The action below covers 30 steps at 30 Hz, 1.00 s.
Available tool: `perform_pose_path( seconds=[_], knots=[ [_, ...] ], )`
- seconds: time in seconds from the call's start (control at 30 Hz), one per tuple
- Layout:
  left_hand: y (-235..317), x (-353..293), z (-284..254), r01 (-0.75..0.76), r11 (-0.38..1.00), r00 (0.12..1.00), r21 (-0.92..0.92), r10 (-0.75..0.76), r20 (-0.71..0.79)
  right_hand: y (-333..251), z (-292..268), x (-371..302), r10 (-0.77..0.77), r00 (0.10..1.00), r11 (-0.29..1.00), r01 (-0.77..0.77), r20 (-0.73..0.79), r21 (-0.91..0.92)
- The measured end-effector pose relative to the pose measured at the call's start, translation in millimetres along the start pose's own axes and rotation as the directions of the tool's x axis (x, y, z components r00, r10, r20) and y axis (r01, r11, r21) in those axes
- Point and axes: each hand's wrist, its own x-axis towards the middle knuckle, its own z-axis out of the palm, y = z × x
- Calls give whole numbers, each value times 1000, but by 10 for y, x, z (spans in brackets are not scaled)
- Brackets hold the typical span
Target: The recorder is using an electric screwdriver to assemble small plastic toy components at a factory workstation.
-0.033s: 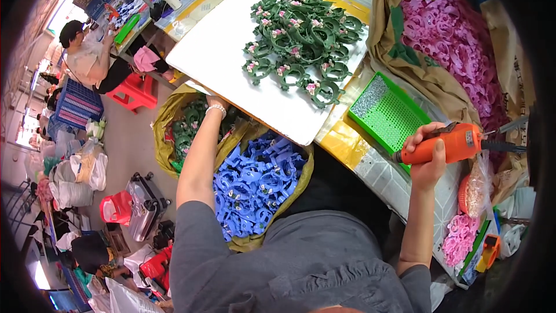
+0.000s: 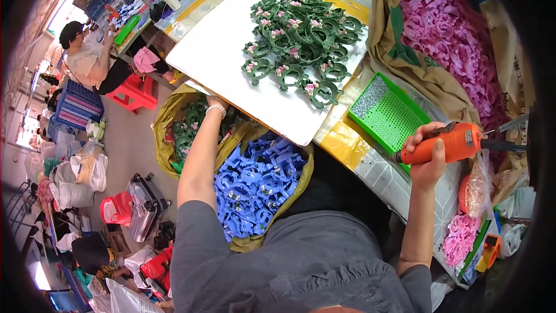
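Observation:
My right hand (image 2: 427, 153) is wrapped round an orange electric screwdriver (image 2: 454, 144), held level above the table's right side, its tip pointing right. My left hand (image 2: 216, 102), with a pale bracelet at the wrist, reaches under the near left edge of a white board (image 2: 214, 40); the board hides its fingers. On that board lies a heap of dark green plastic rings (image 2: 295, 46) with small pink and white figures. Below my left hand is a yellow sack (image 2: 168, 107) with green pieces in it. Beside it, another yellow sack (image 2: 305, 181) is full of blue plastic pieces (image 2: 255, 188).
A green perforated basket (image 2: 394, 119) with small metal screws in one end stands by my right hand. Beyond it, a large brown sack (image 2: 388, 6) holds pink pieces (image 2: 452, 46). More pink pieces (image 2: 459, 236) lie near the table's right corner. A person (image 2: 87, 58) sits at the far left.

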Motion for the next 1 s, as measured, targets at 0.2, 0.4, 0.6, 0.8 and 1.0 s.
perform_pose_path(
  seconds=[0.2,0.4,0.6,0.8,1.0],
  knots=[
    [-60,-17,290,-25,998,980,49,15,201,3,26,39,-13,1000,1000,13,7,-5],
    [449,-537,-622,20,974,997,-225,-2,80,-34,-103,-11,-48,998,999,48,-43,-18],
    [391,-1227,-1124,151,906,845,-396,-326,-423,-42,-171,44,-36,998,999,36,-43,0],
    [847,-1050,-1919,-150,794,701,-589,-335,-630,-30,-233,34,-52,998,999,53,-47,12],
    [1579,-318,-2578,-516,699,759,-496,105,-643,-73,-243,46,-74,996,997,74,-58,-6]
  ],
)
